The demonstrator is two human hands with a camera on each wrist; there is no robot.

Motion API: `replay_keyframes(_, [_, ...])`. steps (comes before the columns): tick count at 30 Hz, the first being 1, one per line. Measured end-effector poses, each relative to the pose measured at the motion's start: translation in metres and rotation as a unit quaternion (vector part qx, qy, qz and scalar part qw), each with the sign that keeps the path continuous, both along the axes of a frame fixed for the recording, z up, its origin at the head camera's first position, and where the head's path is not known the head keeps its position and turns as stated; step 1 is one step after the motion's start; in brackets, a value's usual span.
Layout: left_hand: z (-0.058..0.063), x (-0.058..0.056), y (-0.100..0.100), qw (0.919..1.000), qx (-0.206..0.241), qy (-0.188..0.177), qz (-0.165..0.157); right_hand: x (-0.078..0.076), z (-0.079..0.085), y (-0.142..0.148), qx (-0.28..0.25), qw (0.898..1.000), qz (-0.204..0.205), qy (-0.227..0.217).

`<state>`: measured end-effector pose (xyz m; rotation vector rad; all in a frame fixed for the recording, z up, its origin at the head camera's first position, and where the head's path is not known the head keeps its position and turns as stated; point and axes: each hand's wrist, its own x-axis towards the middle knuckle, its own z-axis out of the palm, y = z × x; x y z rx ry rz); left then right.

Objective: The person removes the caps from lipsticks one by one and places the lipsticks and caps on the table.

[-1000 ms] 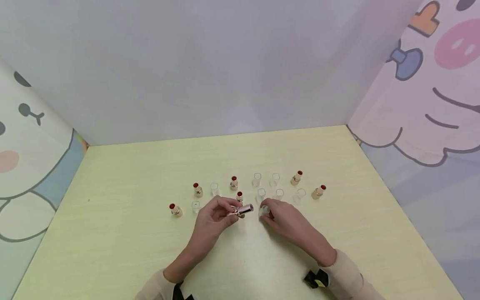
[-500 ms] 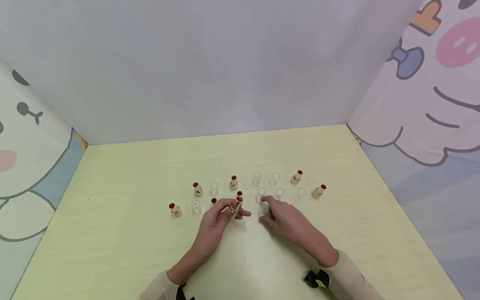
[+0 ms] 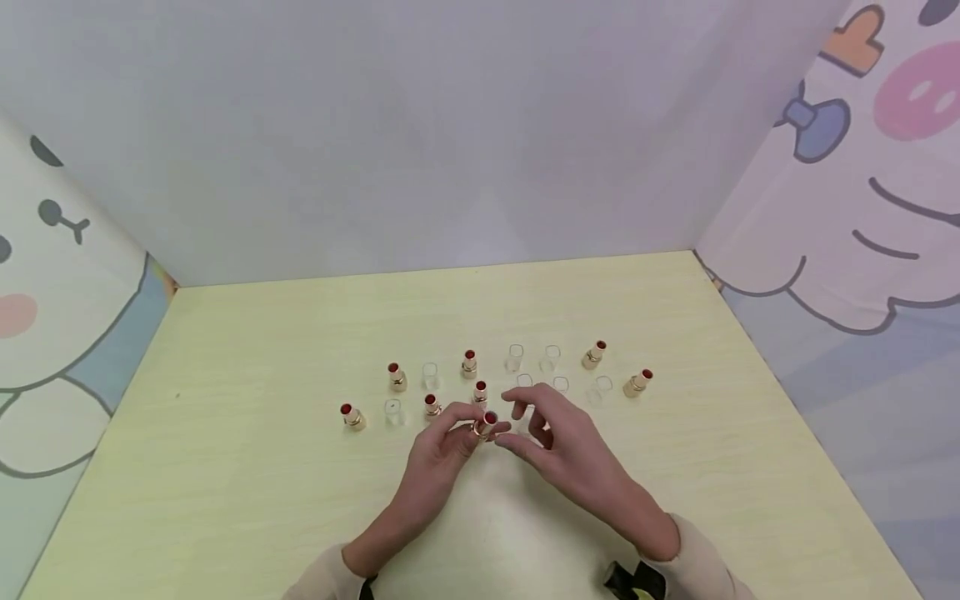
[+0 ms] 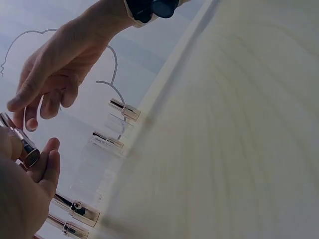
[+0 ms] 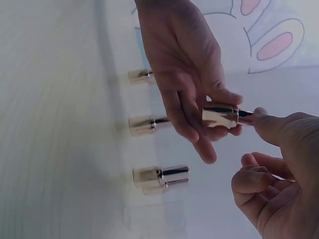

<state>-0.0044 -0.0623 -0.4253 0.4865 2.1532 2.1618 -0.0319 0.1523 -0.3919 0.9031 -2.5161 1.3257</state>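
Note:
My left hand (image 3: 433,471) holds a gold lipstick (image 3: 487,423) upright, slightly tilted, above the table, with its dark red top facing up. In the right wrist view the fingers of that hand grip the gold base (image 5: 219,117). My right hand (image 3: 577,454) is just to the right, thumb and index finger spread on either side of the lipstick's top end. Its thumb overlaps the tip in the right wrist view; whether they touch I cannot tell. A clear cap (image 3: 523,425) stands on the table, partly hidden behind the right hand's fingers.
Several uncapped gold lipsticks stand around on the table (image 3: 247,467), such as one lipstick (image 3: 352,417) at the left and another lipstick (image 3: 637,383) at the right. Clear caps stand among them, including one cap (image 3: 393,412) at the left. A wall (image 3: 435,142) rises behind.
My left hand has turned the lipstick from lying sideways to upright and moved slightly right. The right hand has let go of the clear cap and come left beside the lipstick.

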Motion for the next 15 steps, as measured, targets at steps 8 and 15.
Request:
replay_keyframes(8, [-0.010, 0.005, -0.002, 0.9968, -0.065, -0.003, 0.046, -0.004, -0.007, -0.017, -0.013, 0.999, 0.032, -0.006])
replay_keyframes(15, [-0.014, 0.000, -0.003, 0.9639, -0.218, 0.081, 0.129, -0.004, -0.020, -0.023, 0.035, 0.999, 0.023, 0.013])
